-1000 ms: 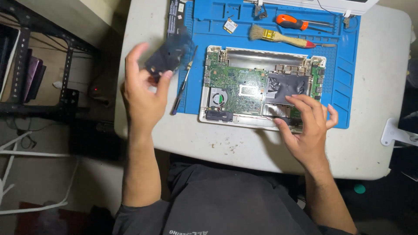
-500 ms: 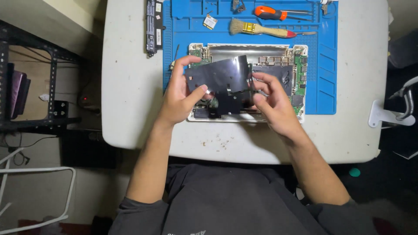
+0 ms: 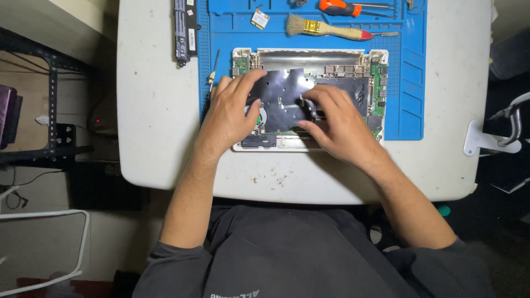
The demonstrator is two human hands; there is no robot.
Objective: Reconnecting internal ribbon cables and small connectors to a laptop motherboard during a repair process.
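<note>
We look down on a white table (image 3: pixel 160 110) with rounded corners, its near edge marked by a few brown specks, where a blue work mat (image 3: pixel 408 83) covers the far middle. On the mat lies an opened laptop (image 3: pixel 309 99), its white shell framing green circuit boards at the left and right ends. A black sheet (image 3: pixel 284 91) lies flat over the middle of the boards. Our left hand (image 3: pixel 232 113) presses down on the sheet's left part, fingers spread and flat, grasping nothing. Our right hand (image 3: pixel 337 121) rests on the sheet's right part, fingertips curled onto it; we cannot tell whether they pinch it or only press. Beyond the laptop, on the mat, lie a brush (image 3: pixel 326 28) with a wooden handle, an orange-handled screwdriver (image 3: pixel 345 6) and a small square card (image 3: pixel 259 19). A long black battery (image 3: pixel 186 27) lies at the mat's left edge, and a thin tool (image 3: pixel 212 72) lies just beside the laptop's left end. To the left of the table stands a dark metal rack (image 3: pixel 52 99) over a dim floor; to the right, a white stand (image 3: pixel 486 140) sits at the table's edge.
</note>
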